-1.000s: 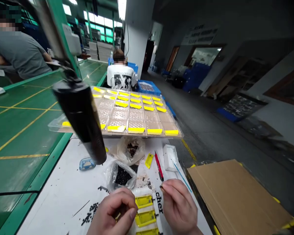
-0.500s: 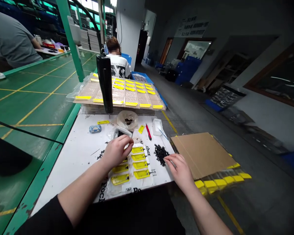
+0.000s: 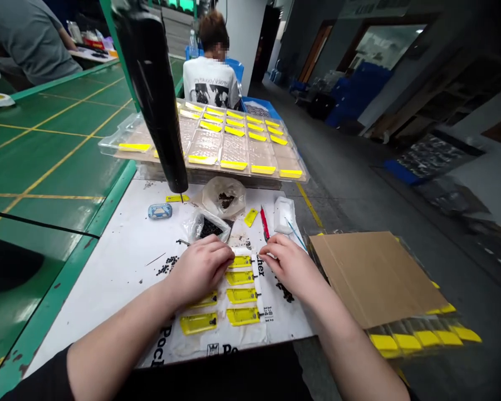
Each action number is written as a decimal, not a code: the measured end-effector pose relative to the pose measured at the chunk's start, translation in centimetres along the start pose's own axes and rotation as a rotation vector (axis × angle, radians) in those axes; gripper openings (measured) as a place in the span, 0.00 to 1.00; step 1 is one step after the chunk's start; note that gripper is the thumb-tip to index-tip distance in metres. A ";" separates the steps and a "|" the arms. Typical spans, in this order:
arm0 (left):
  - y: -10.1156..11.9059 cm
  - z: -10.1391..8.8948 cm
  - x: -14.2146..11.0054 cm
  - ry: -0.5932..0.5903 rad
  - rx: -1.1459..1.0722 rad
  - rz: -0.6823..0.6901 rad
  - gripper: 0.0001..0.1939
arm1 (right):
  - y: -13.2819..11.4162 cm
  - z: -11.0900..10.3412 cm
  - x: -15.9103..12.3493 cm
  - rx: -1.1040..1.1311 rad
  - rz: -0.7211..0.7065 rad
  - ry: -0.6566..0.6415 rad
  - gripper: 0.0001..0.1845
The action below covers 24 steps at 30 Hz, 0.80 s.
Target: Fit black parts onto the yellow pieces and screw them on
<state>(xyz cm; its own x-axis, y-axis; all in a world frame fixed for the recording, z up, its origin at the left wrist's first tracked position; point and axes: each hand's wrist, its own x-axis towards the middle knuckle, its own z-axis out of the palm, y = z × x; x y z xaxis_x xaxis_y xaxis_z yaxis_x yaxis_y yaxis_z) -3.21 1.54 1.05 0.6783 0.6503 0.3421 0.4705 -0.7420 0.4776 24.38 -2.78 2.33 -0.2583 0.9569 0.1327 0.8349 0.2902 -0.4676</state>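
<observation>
Several flat yellow plastic pieces [image 3: 242,295] lie in two columns on the white-covered worktop, with small dark parts at their ends. My left hand [image 3: 202,267] is over the upper part of the columns, fingers pressed together by the topmost right-hand piece; its fingertips hide whatever they grip. Just right of that piece, my right hand [image 3: 292,264] pinches thumb against fingers, on something too small to make out. Beneath my right hand a pile of small black parts [image 3: 285,292] is partly covered. More small black parts [image 3: 167,265] lie left of my left hand.
A black electric screwdriver [image 3: 162,111] hangs over the table. Behind my hands are two open plastic bags of small parts [image 3: 211,228], a red pen-like tool [image 3: 264,223] and a white tray [image 3: 284,214]. Stacked clear trays [image 3: 200,145] stand beyond; cardboard [image 3: 359,278] lies right. Two people sit ahead.
My right hand has moved from the black pile up and left to the top yellow piece. The left hand has shifted slightly toward that piece. The camera view has shifted.
</observation>
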 end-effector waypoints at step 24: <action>2.3 1.6 -0.6 -0.264 0.032 -0.067 0.12 | 1.0 2.1 0.7 -0.071 -0.217 -0.101 0.06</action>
<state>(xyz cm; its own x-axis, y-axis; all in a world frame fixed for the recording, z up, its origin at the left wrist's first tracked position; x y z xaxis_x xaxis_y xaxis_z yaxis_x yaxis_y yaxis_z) -1.61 -0.82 0.70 0.7664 0.6367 0.0858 0.5345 -0.7060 0.4646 24.00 -1.86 0.18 -0.4799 0.8671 0.1338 0.7854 0.4925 -0.3749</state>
